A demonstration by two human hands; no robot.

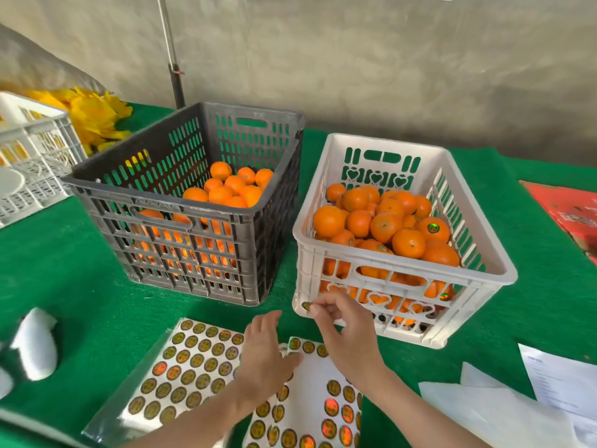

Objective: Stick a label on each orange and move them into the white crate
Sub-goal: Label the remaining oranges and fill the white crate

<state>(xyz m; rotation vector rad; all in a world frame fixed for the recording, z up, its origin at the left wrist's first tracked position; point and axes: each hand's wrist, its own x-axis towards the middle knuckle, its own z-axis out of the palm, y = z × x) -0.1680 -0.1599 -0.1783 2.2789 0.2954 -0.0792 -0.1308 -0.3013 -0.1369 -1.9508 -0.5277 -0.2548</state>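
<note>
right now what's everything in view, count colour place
grey crate: one, dark grey, centre left on the cloth
white crate: one, white, right of the grey crate
oranges: many, orange, in both crates
label sheets: two, gold labels on white, front centre
label: one, gold, at the white crate's near-left corner
cloth: one, green, under everything
spare crates: at least one, white, far left
yellow pile: one, yellow, behind the spare crates
white object: one, white, near left
papers: several, white, near right
red box: one, red, right edge
pole: one, grey, behind the grey crate
left hand: one, resting on the sheets
right hand: one, pinching the label
</note>
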